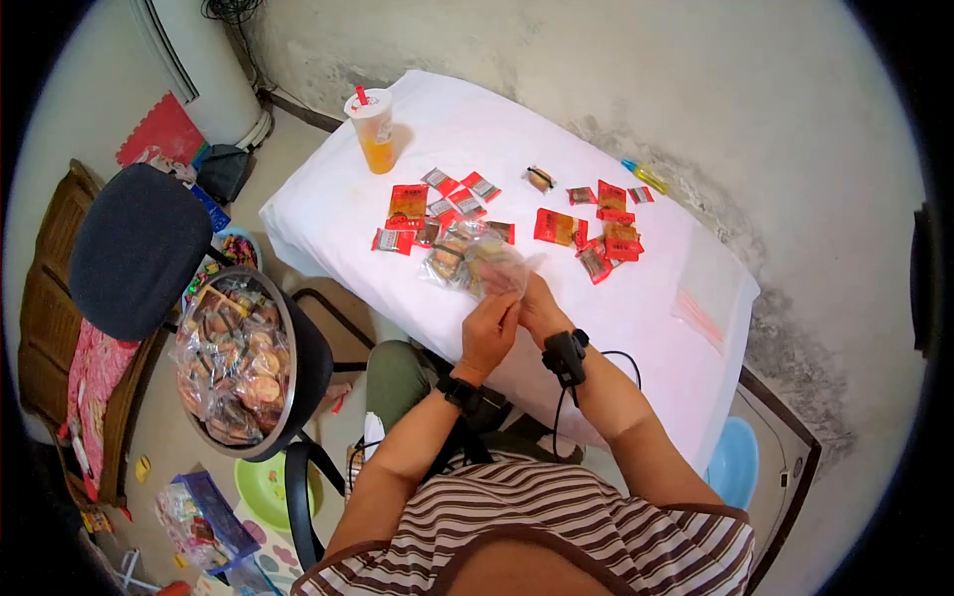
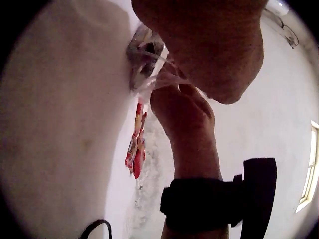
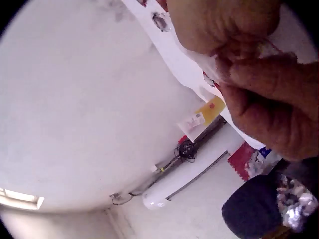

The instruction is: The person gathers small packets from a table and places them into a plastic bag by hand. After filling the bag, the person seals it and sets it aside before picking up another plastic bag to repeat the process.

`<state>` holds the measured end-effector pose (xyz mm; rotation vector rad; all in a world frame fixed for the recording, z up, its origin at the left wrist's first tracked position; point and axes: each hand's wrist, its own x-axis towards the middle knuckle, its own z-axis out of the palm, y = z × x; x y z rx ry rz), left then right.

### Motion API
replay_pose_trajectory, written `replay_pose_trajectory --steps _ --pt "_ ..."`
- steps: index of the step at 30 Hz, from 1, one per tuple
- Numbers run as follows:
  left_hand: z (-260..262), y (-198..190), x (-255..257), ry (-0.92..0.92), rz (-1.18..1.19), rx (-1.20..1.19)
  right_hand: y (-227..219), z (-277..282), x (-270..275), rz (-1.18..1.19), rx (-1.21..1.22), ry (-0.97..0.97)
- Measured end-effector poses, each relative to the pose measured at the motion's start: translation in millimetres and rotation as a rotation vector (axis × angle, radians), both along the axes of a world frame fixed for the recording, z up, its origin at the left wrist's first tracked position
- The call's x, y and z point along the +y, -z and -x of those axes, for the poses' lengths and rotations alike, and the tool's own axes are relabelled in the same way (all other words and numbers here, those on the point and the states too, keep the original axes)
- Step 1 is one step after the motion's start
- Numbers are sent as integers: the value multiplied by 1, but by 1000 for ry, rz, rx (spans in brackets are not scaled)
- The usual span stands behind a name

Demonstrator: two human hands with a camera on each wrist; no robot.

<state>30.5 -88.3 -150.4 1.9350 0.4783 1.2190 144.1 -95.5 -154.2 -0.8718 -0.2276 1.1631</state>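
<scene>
At the near edge of the white-covered counter (image 1: 636,298), both hands meet over a clear plastic bag (image 1: 477,263) stuffed with small wrapped snacks. The left hand (image 1: 489,328) has its fingers curled round the bag's mouth, and the right hand (image 1: 537,303) pinches the same gathered plastic just beside it, so the two hands touch. The bag rests on the counter beyond the fingers, bulging away from the person. From the right wrist view the crumpled plastic shows squeezed between thumb and fingers; from the left wrist view the bag (image 2: 149,64) sits above the right hand (image 2: 182,112), pressed against the white cover.

Farther along the counter lie loose red snack packets (image 1: 412,204) in one cluster behind the bag and a second cluster of red packets (image 1: 596,228) to the right. A plastic cup of orange drink (image 1: 375,129) with a straw stands near the far left corner. An empty clear bag (image 1: 711,288) lies flat near the right edge. Left of the person, a metal basin (image 1: 238,363) heaped with filled bags sits on a black chair (image 1: 134,248), and a blue basin (image 1: 735,462) is on the floor at right.
</scene>
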Motion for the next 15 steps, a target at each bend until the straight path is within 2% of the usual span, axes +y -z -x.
replay_pose_trajectory --steps 2,5,7,10,11,13,15 --pt "-1 1 3 -10 -5 -2 10 -5 5 44 -36 -44" --pt "1 1 4 -7 -31 -71 17 -8 5 -16 -37 -112" --pt "5 -1 4 41 18 36 0 1 4 13 51 56" --pt "3 -5 3 58 25 34 8 -7 12 -3 119 -41" --pt "1 -3 2 75 25 26 11 -9 15 -3 111 -24" --pt "-1 2 1 34 41 2 15 -11 23 -197 76 32" --pt "-3 7 3 45 50 1 17 -12 16 -182 57 37"
